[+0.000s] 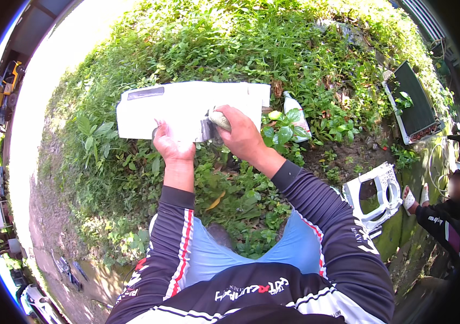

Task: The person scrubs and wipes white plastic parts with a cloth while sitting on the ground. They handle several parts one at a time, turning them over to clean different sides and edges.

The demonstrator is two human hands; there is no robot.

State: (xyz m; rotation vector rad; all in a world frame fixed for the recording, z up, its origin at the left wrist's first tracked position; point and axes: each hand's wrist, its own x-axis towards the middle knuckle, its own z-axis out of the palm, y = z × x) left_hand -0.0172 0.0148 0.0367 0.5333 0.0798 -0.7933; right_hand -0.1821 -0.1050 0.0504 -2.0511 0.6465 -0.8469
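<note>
The person holds a white panel (187, 110) out over the weeds (241, 48), in front of the knees. Its long axis runs left to right across the view, the flat face turned up toward the camera and slightly tilted, the left end lower. A dark slot sits near its upper left corner.

The left hand (171, 144) grips the panel's near edge from below, fingers curled under it and thumb on top. The right hand (241, 132) presses a small grey-green pad (219, 120) against the panel near its near edge, fingers closed around the pad.

A white bottle (296, 114) lies in the weeds just right of the panel. Further right lie a white grille (376, 197) and a dark finned coil (415, 100). Another person (446, 216) crouches at the right rim.
</note>
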